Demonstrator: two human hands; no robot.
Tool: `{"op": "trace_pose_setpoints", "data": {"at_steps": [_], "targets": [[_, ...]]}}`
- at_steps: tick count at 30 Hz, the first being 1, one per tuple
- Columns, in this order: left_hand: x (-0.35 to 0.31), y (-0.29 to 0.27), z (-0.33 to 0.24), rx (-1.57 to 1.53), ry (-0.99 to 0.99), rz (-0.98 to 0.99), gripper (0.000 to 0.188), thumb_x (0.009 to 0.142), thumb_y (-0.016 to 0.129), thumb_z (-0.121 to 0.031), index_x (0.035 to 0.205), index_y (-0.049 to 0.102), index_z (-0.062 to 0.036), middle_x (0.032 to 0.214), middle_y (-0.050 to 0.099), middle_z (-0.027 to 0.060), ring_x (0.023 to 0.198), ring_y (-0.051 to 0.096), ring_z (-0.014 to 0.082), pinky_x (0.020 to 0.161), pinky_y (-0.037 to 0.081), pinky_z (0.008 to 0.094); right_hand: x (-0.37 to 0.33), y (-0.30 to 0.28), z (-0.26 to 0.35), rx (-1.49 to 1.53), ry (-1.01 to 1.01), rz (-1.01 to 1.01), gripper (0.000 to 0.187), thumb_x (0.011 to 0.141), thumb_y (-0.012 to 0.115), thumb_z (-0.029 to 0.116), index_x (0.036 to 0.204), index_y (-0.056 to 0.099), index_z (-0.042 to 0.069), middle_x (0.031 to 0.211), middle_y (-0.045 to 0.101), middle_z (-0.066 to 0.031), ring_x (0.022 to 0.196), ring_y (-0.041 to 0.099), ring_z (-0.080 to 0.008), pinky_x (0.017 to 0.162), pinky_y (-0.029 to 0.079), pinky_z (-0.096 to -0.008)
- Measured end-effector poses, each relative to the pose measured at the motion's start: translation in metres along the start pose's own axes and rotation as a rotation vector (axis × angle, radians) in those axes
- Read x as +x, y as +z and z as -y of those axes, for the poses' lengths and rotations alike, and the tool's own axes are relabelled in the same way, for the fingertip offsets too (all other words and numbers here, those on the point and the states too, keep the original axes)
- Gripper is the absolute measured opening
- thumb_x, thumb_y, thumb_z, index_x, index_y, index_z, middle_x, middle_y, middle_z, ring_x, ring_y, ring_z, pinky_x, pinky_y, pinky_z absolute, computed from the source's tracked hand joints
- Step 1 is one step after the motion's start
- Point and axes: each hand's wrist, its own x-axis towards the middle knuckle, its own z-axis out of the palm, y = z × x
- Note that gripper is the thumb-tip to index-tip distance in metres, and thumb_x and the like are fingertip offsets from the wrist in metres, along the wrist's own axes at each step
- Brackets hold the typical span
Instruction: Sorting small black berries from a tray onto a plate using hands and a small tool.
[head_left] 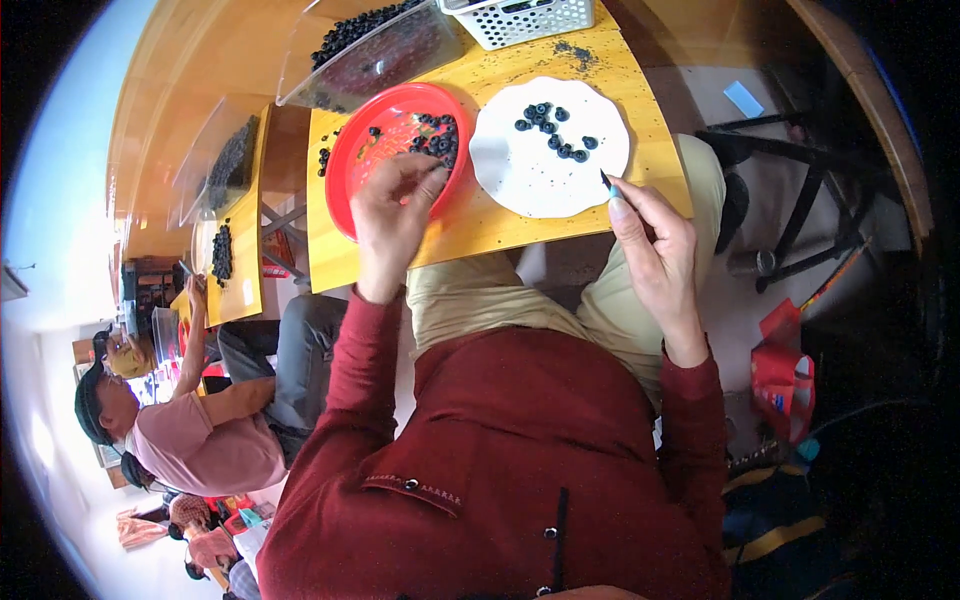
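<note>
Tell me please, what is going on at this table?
A seated person is handling small black round parts, which lie in a red basin and on a white plate. The right hand holds a small pointed tool by the plate's right edge. The left hand is over the basin; whether it holds a part cannot be seen. A co-worker sits to the left.

Apparently workshop with several work places: wooden counter [655, 150] bore clear bin [425, 50] of small black pieces [355, 35] at far left corner, white perforated basket [530, 25] at far edge; co-worker [210, 445] sat beside second counter [245, 285] with similar pieces; more people [205, 535] beyond.
</note>
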Motion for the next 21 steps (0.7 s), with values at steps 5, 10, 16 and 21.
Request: {"op": "trace_pose_setpoints", "data": {"at_steps": [5, 10, 16, 21], "targets": [[0.022, -0.013, 0.015, 0.258, 0.102, 0.0, 0.013, 0.081, 0.07, -0.003, 0.094, 0.068, 0.0012, 0.085, 0.068, 0.0106, 0.075, 0.067, 0.0156, 0.07, 0.052, 0.027, -0.001, 0.002, 0.0, -0.016, -0.023, 0.004, 0.033, 0.096, 0.06, 0.02, 0.112, 0.063, -0.008, 0.09, 0.065, -0.0143, 0.082, 0.061, -0.0175, 0.074, 0.048, -0.0283], [0.014, 0.03, -0.009, 0.26, 0.337, 0.166, 0.014, 0.078, 0.071, -0.004, 0.091, 0.069, -0.0021, 0.088, 0.067, 0.0126, 0.079, 0.068, 0.0243, 0.071, 0.053, 0.0328, -0.004, -0.002, -0.004, 0.02, 0.01, -0.057, 0.034, 0.096, 0.06, 0.02, 0.113, 0.062, -0.009, 0.089, 0.065, -0.0114, 0.078, 0.058, -0.0127, 0.07, 0.046, -0.0264], [0.024, 0.084, -0.028, 0.352, 0.514, 0.347, 0.02, 0.074, 0.071, -0.009, 0.094, 0.068, -0.005, 0.09, 0.067, 0.0118, 0.087, 0.064, 0.03, 0.075, 0.052, 0.0396, -0.006, -0.011, -0.005, 0.016, 0.108, -0.074, 0.033, 0.096, 0.061, 0.021, 0.112, 0.063, -0.008, 0.084, 0.063, -0.008, 0.072, 0.054, -0.0098, 0.064, 0.044, -0.0246], [0.038, 0.109, -0.025, 0.483, 0.67, 0.387, 0.022, 0.074, 0.069, -0.011, 0.095, 0.069, -0.0058, 0.089, 0.068, 0.0109, 0.091, 0.062, 0.0288, 0.078, 0.052, 0.0392, -0.01, -0.018, -0.007, 0.015, 0.134, -0.093, 0.033, 0.096, 0.061, 0.021, 0.111, 0.063, -0.007, 0.082, 0.062, -0.007, 0.072, 0.053, -0.0093, 0.063, 0.043, -0.0242]]}}
